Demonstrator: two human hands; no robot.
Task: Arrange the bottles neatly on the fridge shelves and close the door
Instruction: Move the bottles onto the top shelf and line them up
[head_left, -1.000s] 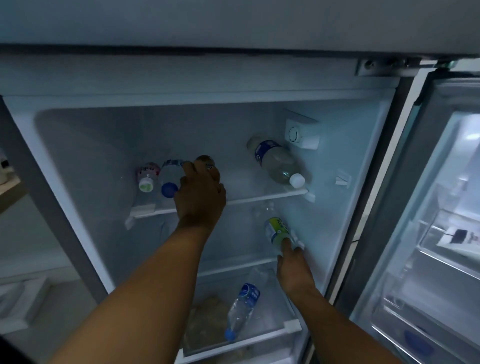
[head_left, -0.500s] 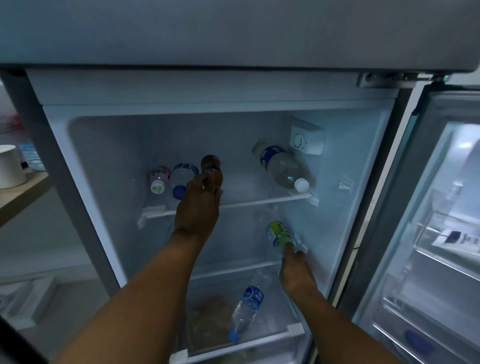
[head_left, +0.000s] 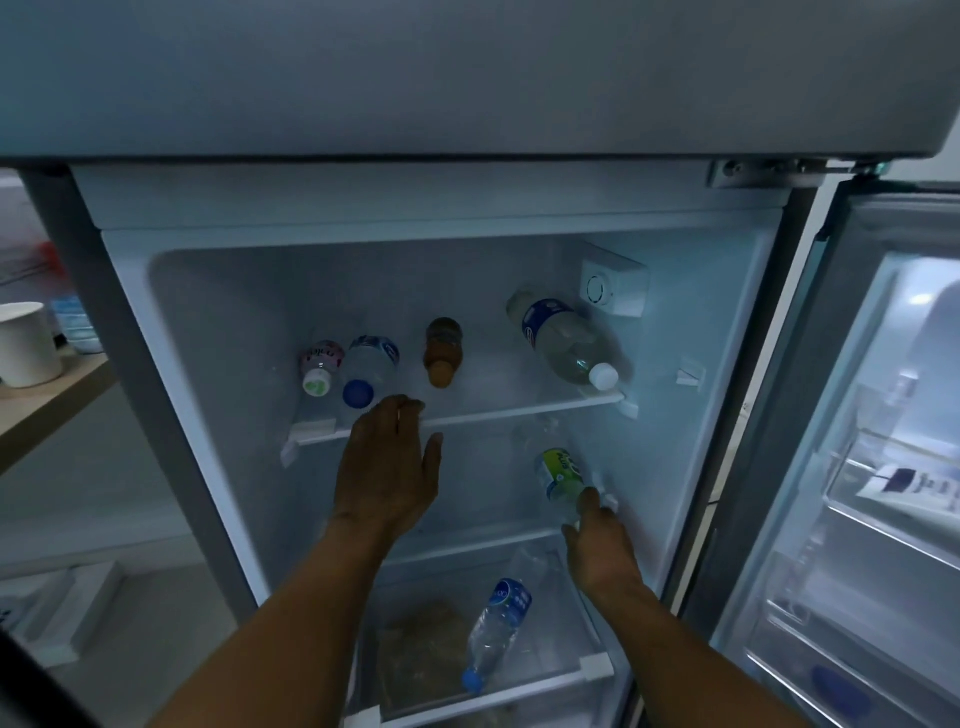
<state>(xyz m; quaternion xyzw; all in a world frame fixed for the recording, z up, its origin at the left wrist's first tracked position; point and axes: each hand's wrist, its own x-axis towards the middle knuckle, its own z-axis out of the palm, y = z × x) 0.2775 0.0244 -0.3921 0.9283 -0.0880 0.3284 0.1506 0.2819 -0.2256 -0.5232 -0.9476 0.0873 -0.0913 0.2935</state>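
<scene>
On the upper shelf (head_left: 519, 413) of the open fridge, four bottles lie on their sides with caps toward the front: a small pink-labelled bottle (head_left: 319, 366), a blue-capped water bottle (head_left: 369, 371), a brown bottle (head_left: 442, 353) and, well apart at the right, a large clear bottle (head_left: 563, 338). Below that shelf's front edge, the left hand (head_left: 387, 467) hangs open with fingers spread, holding nothing, while the right hand (head_left: 597, 545) has its fingers at the neck of a green-labelled bottle (head_left: 561, 475) on the middle shelf, though how firmly it grips cannot be told. Another blue-labelled bottle (head_left: 498, 629) lies tilted in the bottom compartment, and the fridge door (head_left: 857, 467) stands open at the right.
</scene>
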